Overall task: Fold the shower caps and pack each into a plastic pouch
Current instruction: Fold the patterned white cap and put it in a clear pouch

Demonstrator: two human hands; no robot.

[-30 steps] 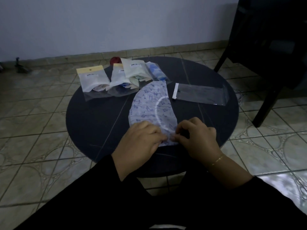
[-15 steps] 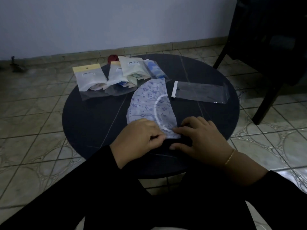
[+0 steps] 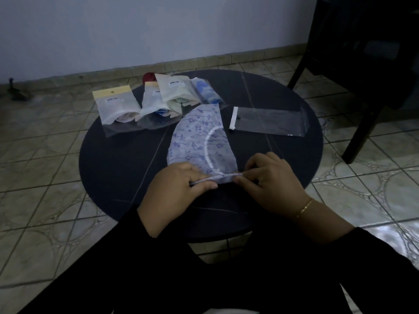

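Dark round table (image 3: 118, 155) on patterned tile floor (image 3: 40, 155)

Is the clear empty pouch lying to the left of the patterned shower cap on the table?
No. The clear empty pouch lies to the right of the patterned shower cap, while the filled pouches sit to the cap's left and behind it.

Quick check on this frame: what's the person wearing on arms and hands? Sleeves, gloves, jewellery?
Both arms are in long black sleeves that end at or short of the wrist. Left hand is bare: no glove, no ring visible. Right hand is also bare, with a thin gold chain bracelet at the wrist. No watch visible.
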